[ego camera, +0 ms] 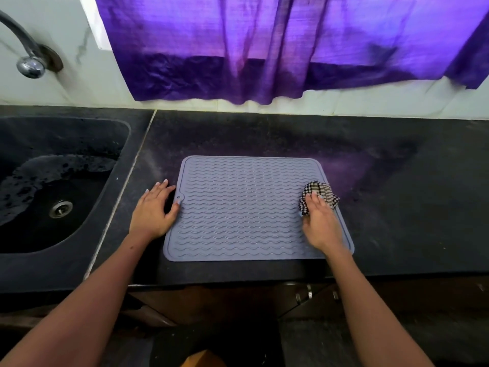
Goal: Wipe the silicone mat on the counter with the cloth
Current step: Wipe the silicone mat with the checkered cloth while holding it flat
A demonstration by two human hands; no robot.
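A grey silicone mat with wavy ridges lies flat on the black counter. A crumpled black-and-white checked cloth sits on the mat's right side. My right hand lies on the cloth with fingers fairly straight, pressing it down onto the mat. My left hand rests flat on the counter at the mat's left edge, its thumb touching the small tab there.
A black sink with a metal drain lies to the left, a metal tap above it. A purple curtain hangs over the back wall. Cabinet doors with handles stand below the counter's front edge.
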